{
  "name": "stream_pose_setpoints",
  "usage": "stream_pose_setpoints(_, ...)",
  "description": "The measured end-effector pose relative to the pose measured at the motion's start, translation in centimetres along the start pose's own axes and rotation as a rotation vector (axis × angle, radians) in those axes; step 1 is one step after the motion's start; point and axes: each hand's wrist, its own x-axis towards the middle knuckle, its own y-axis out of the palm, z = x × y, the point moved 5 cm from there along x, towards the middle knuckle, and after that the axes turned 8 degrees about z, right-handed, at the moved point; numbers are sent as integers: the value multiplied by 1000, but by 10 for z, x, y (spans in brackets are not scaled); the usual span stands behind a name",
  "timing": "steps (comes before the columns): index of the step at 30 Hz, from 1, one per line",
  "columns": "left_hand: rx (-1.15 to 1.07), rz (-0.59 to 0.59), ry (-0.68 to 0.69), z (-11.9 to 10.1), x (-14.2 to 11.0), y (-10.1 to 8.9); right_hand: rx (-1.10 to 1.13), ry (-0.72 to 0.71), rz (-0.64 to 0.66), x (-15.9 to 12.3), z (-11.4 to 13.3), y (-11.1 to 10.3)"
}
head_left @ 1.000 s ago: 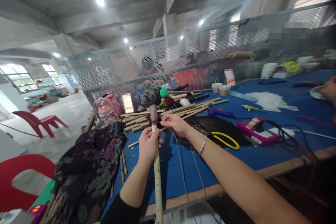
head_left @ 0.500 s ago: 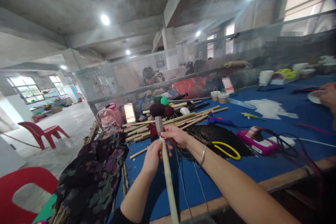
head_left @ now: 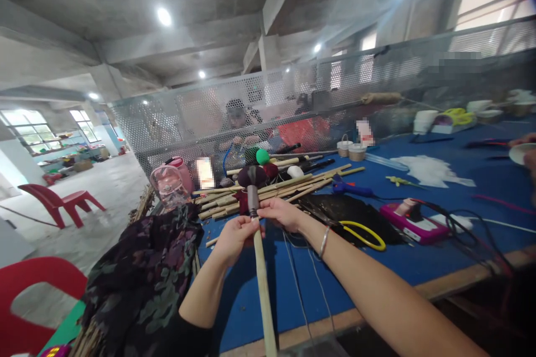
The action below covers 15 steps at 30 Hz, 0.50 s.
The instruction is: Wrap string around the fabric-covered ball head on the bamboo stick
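Observation:
A long pale wooden stick (head_left: pixel 264 290) runs from the bottom edge up to my hands. Its far end meets a grey sleeve-like piece (head_left: pixel 252 198), with a dark purple rounded bundle (head_left: pixel 250 177) just beyond; I cannot tell whether the bundle is attached. My left hand (head_left: pixel 238 237) is closed around the stick just below the grey piece. Against the joint, the fingertips of my right hand (head_left: pixel 280 213) are pinched together; any thread between them is too small to see. Thin grey cords (head_left: pixel 298 284) trail below my right hand over the table edge.
Several bare sticks (head_left: pixel 221 205) lie behind my hands. To the right are yellow-handled scissors (head_left: pixel 363 236) on black cloth, a blue glue gun (head_left: pixel 352 192) and a purple power strip (head_left: pixel 414 224). Dark patterned cloth (head_left: pixel 154 273) drapes at left. A mesh panel (head_left: pixel 188 117) stands behind, a person beyond it.
The stick's far end and both hands have shifted slightly left in view. My left hand has turned, its thumb now lying along the stick near the joint. The grip continues.

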Motion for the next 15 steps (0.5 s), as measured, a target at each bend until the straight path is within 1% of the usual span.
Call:
stream_pose_setpoints(2, -85, 95, 21, 1, -2, 4, 54, -7, 56, 0, -2, 1)
stream_pose_setpoints(4, -142, 167, 36, 2, -3, 8, 92, -42, 81, -1, -1, 1)
stream_pose_setpoints(6, -152, 200, 18, 3, -4, 12, 86, -72, 65, -1, 1, 1)
stream_pose_setpoints(7, -126, 193, 3, 3, -4, 13, 69, -78, 47, -2, 2, 1)
stream_pose_setpoints(9, -25, 126, -6, 4, -4, 14, 31, -70, 7, -2, 4, 1)
stream_pose_setpoints(12, 154, -71, 64, 2, -4, 10, -12, -51, -28, -3, 5, 2)
stream_pose_setpoints(13, 179, -114, 77, 1, -4, 8, -25, -56, -31, -3, 5, 1)
stream_pose_setpoints(14, 177, -129, 72, 2, -3, 8, -37, -68, -27, -3, 5, 0)
stream_pose_setpoints(15, 151, -115, 56, 3, -3, 7, -48, -81, -17, -3, 6, -1)
